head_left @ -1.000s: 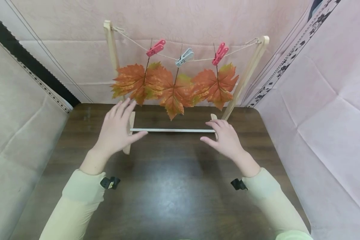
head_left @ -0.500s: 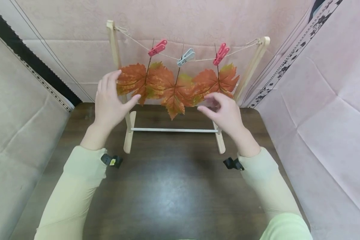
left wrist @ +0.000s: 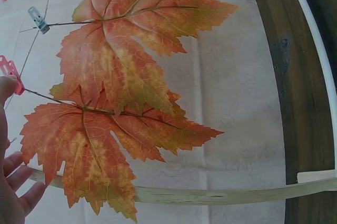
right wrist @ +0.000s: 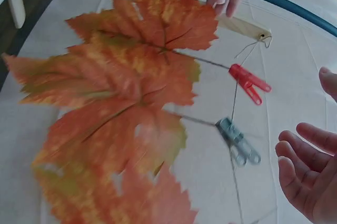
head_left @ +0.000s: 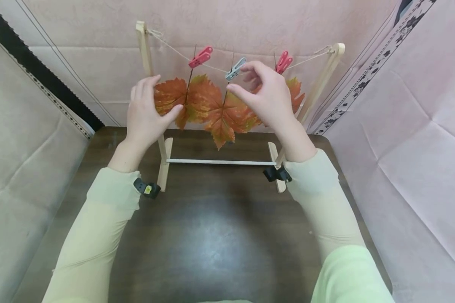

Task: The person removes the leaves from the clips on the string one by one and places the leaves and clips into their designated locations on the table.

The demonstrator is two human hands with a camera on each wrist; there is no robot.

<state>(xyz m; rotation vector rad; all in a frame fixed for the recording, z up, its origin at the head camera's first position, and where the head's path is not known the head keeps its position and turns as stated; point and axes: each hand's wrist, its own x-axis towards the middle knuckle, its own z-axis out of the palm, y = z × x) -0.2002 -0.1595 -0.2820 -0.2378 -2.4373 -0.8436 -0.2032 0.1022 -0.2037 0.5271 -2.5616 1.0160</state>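
Observation:
Three orange maple-like leaves hang by their stems from a white string, each under a clothespin. The left leaf (head_left: 170, 97) has a pink clothespin (head_left: 200, 57), the middle leaf (head_left: 221, 122) a light blue clothespin (head_left: 235, 70). A second pink clothespin (head_left: 283, 63) tops the right leaf (head_left: 296, 93), partly hidden by my right hand. My left hand (head_left: 145, 113) is at the left leaf's outer edge, thumb and fingers spread, holding nothing. Close by the blue clothespin is my right hand (head_left: 269, 99), fingers loosely bent; the right wrist view shows a gap between them.
The string is tied between a left wooden post (head_left: 145, 50) and a right wooden post (head_left: 326, 75). A white rod (head_left: 220, 162) joins the feet of this stand on the dark wooden table (head_left: 212, 227). Pale cloth (head_left: 250, 25) hangs behind and at both sides.
Both hands have risen from the stand's base. The left went up to the left leaf; the right went up and leftward, past the right leaf, to the blue clothespin.

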